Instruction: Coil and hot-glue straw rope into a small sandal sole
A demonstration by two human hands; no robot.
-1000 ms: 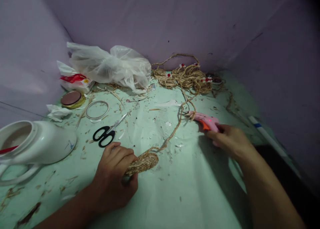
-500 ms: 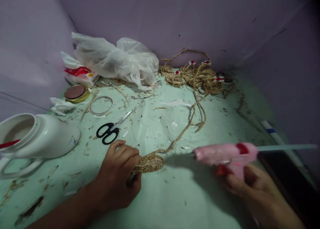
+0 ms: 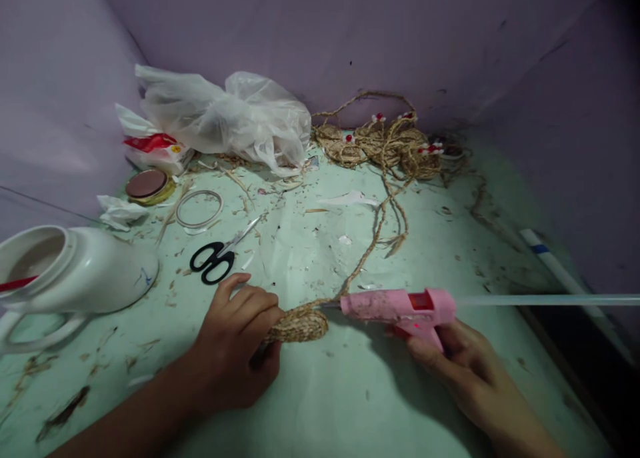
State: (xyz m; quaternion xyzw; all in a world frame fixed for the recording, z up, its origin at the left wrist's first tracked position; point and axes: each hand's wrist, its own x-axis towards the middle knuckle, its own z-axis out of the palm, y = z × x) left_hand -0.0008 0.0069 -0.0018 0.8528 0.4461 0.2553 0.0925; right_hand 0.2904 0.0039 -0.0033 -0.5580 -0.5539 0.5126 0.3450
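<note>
- From where I stand, the left hand [image 3: 240, 338] is curled, thumb below and fingers above, pinching the near-left end of a flat coil of braided straw [image 3: 303, 326].
- That coil sits low in front of the person, just above or on the worktop [image 3: 320, 411]; I can't tell which.
- The right hand [image 3: 460, 371] is closed around the handle of a pink glue gun [image 3: 380, 306], a pale glue stick [image 3: 545, 301] jutting from its back.
- The gun's nozzle points left, right by the coil's upper edge; whether it touches, I can't tell.
- A braided cord [image 3: 369, 251] runs from the coil up to a heap of straw coils [image 3: 400, 151] with red and white beads, by the back wall.
- Black-handled scissors [image 3: 213, 261] lie beyond the left hand, near a tape ring [image 3: 221, 208].
- A white jug [image 3: 110, 271] is at far left; a plastic bag [image 3: 235, 125] is at the back.
</note>
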